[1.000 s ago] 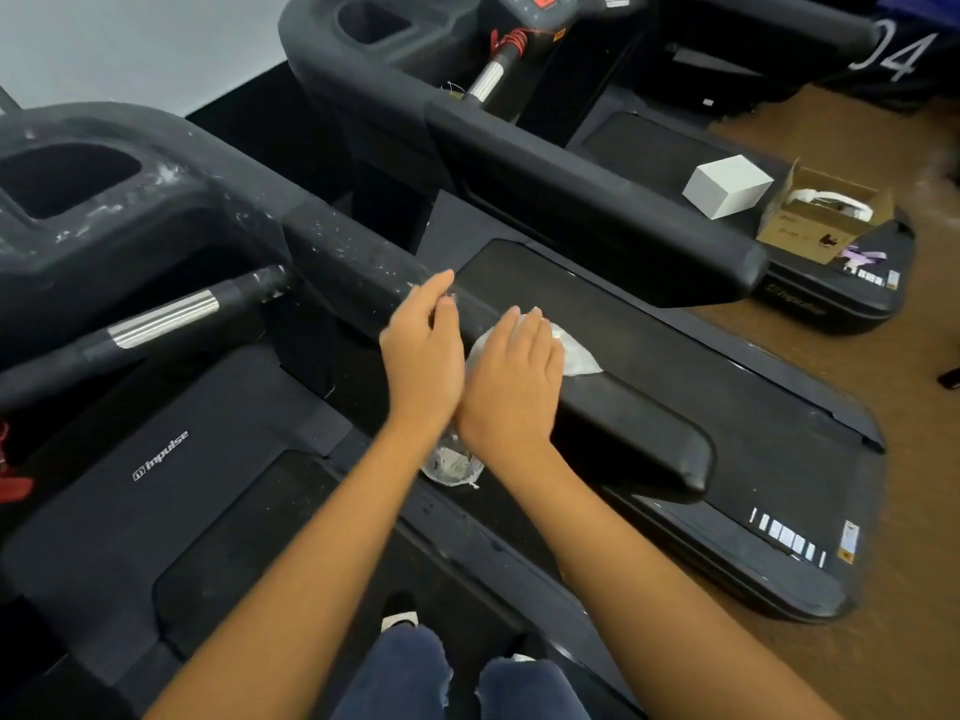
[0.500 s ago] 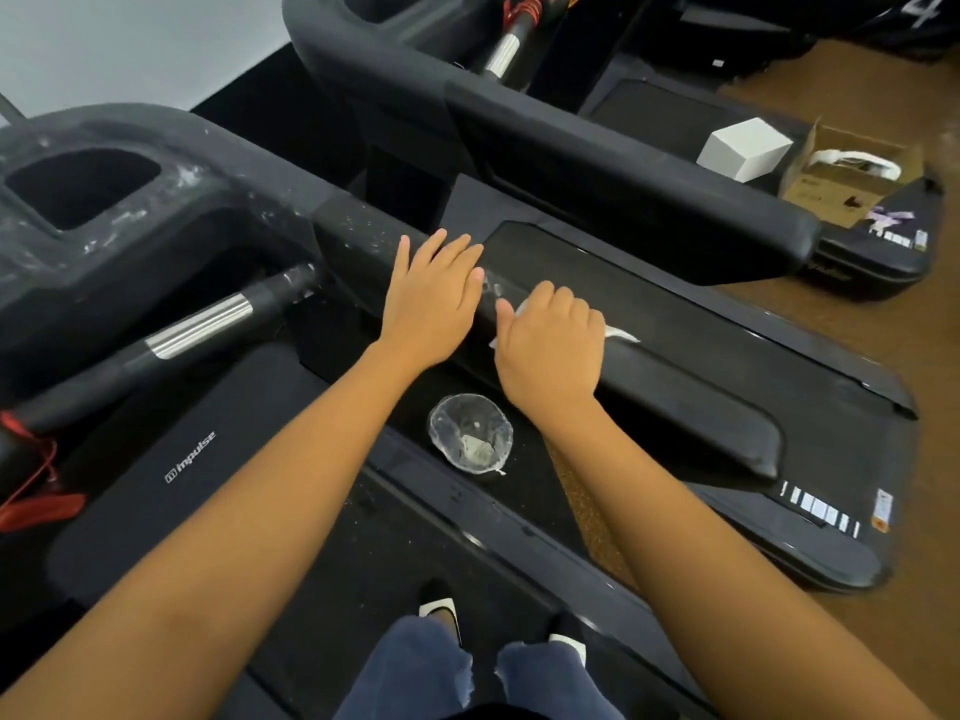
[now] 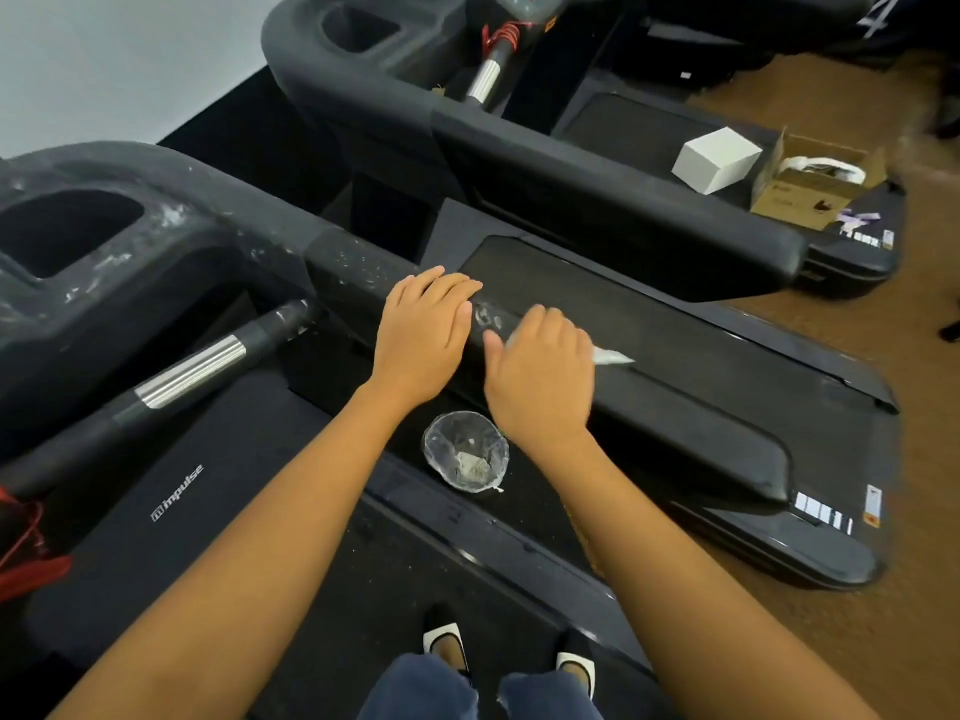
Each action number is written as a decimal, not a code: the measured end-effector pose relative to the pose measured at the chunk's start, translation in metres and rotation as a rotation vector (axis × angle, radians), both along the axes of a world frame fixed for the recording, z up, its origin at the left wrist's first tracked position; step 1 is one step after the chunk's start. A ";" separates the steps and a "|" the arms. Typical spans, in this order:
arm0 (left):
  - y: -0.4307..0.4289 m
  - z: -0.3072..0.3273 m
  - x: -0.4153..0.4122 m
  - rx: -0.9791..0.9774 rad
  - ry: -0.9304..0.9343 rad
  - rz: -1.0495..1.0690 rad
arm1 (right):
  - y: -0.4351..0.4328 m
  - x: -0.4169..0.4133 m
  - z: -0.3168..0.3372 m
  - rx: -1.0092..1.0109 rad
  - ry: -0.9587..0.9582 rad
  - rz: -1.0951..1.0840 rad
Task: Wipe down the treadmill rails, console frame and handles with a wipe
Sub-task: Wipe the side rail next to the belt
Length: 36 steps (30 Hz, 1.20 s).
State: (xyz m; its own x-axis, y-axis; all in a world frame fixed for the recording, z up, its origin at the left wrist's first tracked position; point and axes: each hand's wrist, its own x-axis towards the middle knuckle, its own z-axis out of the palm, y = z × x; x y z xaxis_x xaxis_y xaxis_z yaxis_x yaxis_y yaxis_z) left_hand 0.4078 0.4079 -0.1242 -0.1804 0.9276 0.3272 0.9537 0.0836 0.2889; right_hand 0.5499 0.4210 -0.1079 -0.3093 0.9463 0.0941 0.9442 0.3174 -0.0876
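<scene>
Wipe (image 3: 613,357) under curled right fingers (image 3: 543,324) (showed more a second ago), left fingers (image 3: 447,289) flat on rail (image 3: 685,413).

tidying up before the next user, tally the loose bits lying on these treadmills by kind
boxes: 2, a white box and a cardboard box
clear cup: 1
wipe: 1, under the right hand
total: 4
</scene>
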 end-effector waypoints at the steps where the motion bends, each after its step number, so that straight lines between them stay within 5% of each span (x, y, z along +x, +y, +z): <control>1: 0.001 -0.001 -0.002 0.010 -0.009 -0.007 | 0.010 -0.015 0.004 -0.050 0.040 0.041; 11: 0.003 -0.003 -0.001 0.044 -0.061 0.012 | -0.007 0.052 -0.010 0.060 0.071 0.062; 19: 0.003 0.000 -0.015 0.032 -0.068 -0.026 | 0.013 -0.028 -0.001 -0.005 0.062 0.107; 23: 0.005 0.000 -0.029 -0.024 0.010 0.020 | 0.013 -0.008 -0.002 0.001 0.089 0.203; 29: 0.004 0.000 -0.044 -0.027 0.040 0.002 | -0.003 0.020 -0.007 0.048 0.001 0.056; 36: 0.005 -0.001 -0.061 -0.008 -0.001 -0.011 | 0.008 -0.069 -0.002 0.045 0.061 0.072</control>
State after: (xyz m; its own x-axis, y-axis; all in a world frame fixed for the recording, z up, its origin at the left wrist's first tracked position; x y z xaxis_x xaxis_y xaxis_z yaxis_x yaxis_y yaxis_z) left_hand 0.3468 0.4127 -0.1254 -0.1708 0.9321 0.3194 0.9541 0.0756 0.2897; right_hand 0.4805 0.4292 -0.1096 -0.3685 0.9163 0.1565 0.9124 0.3888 -0.1281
